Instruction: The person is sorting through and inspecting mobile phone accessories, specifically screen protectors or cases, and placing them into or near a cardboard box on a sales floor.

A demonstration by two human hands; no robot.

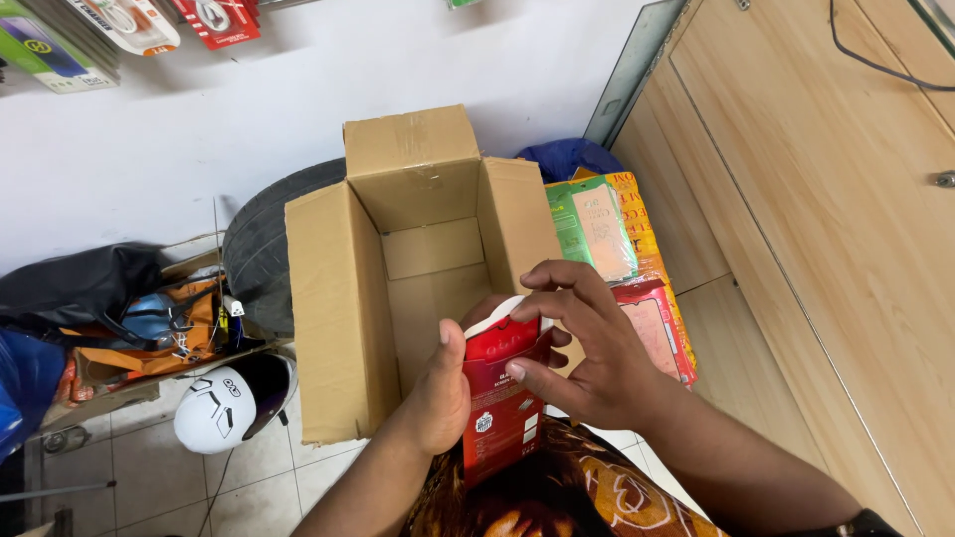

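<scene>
I hold the slim red cardboard carton (502, 393) upright near me, my left hand (438, 393) clasped round its left side, my right hand (587, 348) pinching its white-edged top flap. The open brown cardboard box (343, 318) just beyond looks bare inside, so I judge packing barely begun; red and green packets (617, 259) lie stacked on its right.

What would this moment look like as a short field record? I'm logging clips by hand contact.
left hand: grips the red packet from its left side
right hand: fingers curl over the packet's top
packet: upright, red with a white top edge
cardboard box: flaps open, just beyond the hands
right of box: green and red packets against a wooden cabinet
floor left: white helmet
</scene>
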